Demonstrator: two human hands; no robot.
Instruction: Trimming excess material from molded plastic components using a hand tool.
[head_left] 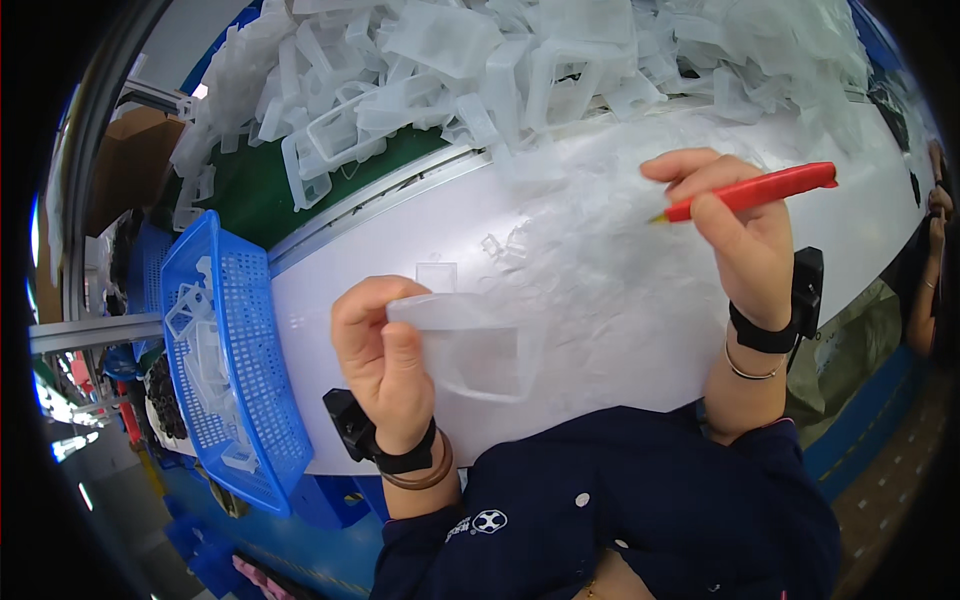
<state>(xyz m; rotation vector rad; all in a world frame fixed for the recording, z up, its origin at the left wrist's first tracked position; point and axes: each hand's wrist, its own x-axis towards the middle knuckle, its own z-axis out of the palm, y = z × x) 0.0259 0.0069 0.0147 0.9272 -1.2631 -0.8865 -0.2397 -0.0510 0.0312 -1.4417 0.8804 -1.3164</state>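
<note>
One translucent white plastic piece point(460, 315) is near the middle of my frame, its left edge pinched between the thumb and fingers of the left hand point(385, 360), over the white counter point(345, 250). At upper right, I see the right hand point(750, 240), its fingers pinching a slim red-handled tool point(765, 188). Translucent plastic parts point(450, 45) lie heaped along the top; a blue perforated plastic basket point(255, 375) stands at left.
</note>
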